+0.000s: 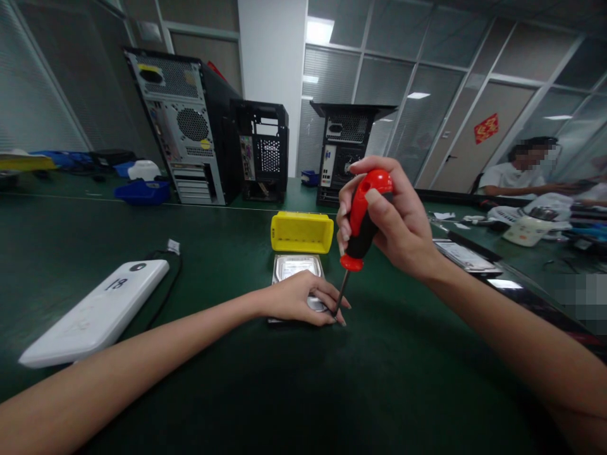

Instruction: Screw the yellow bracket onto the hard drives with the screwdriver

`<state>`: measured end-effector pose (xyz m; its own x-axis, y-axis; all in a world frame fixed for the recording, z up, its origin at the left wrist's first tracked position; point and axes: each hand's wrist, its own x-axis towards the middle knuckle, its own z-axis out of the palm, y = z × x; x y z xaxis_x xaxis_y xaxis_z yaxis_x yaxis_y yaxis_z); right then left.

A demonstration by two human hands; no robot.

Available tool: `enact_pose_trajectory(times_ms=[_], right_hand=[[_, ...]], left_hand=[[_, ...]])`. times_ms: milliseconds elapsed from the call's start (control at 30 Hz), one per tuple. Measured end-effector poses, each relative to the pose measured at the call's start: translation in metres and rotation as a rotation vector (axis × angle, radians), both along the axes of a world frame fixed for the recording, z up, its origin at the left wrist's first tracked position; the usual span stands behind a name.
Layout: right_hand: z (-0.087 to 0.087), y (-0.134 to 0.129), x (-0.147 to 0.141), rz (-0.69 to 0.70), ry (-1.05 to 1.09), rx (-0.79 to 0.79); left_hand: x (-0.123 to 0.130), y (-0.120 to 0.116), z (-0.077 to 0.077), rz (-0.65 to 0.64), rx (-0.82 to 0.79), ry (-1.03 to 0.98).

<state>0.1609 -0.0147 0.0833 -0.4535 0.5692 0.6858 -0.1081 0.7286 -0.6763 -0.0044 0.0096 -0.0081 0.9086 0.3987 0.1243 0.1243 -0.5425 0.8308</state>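
Observation:
A silver hard drive (294, 265) lies flat on the green tabletop in front of me. My left hand (298, 298) reaches over it from the left and grips it, fingers curled at its right edge. Held in my right hand (403, 221) is a red and black screwdriver (356, 230), its handle wrapped by the fingers. The shaft points down, slightly tilted, and its tip meets the drive's right edge beside my left fingertips. My left hand covers much of the drive, and whatever lies under the tip is hidden.
Directly behind the drive stands a yellow bin (302, 234). A white device marked 18 (97, 316) with a black cable lies at left. Computer cases (190, 126) line the back, near a blue bin (142, 192). Another drive (465, 256) is at right; a person (516, 170) sits beyond.

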Motion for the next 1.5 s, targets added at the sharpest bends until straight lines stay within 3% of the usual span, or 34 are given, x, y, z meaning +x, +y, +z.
enact_pose_trajectory(times_ms=[400, 533, 667, 833, 1033, 1233, 1333, 1500], right_hand=[[0.001, -0.001, 0.005, -0.035, 0.025, 0.012], [0.007, -0.009, 0.017, 0.02, 0.05, 0.018], [0.013, -0.015, 0.032, -0.054, 0.11, 0.053], [0.008, -0.008, 0.043, -0.077, 0.093, 0.06], [-0.007, 0.004, 0.045, -0.086, 0.036, -0.005], [-0.011, 0.004, 0.045, -0.103, -0.005, -0.021], [-0.011, 0.003, 0.045, -0.123, -0.031, -0.028], [-0.01, 0.002, 0.045, -0.149, -0.068, -0.015]], left_hand=[[-0.001, 0.004, -0.002, -0.009, 0.026, -0.005], [-0.001, 0.0, 0.004, -0.061, 0.283, 0.024], [0.003, -0.018, 0.02, -0.165, 0.546, 0.142], [0.009, -0.04, 0.032, -0.277, 0.612, 0.181], [0.012, -0.051, 0.02, -0.289, 0.754, 0.145], [0.019, -0.056, -0.003, -0.358, 1.138, -0.005], [0.018, -0.054, -0.003, -0.333, 1.147, -0.011], [0.01, -0.043, 0.011, -0.29, 1.017, 0.093]])
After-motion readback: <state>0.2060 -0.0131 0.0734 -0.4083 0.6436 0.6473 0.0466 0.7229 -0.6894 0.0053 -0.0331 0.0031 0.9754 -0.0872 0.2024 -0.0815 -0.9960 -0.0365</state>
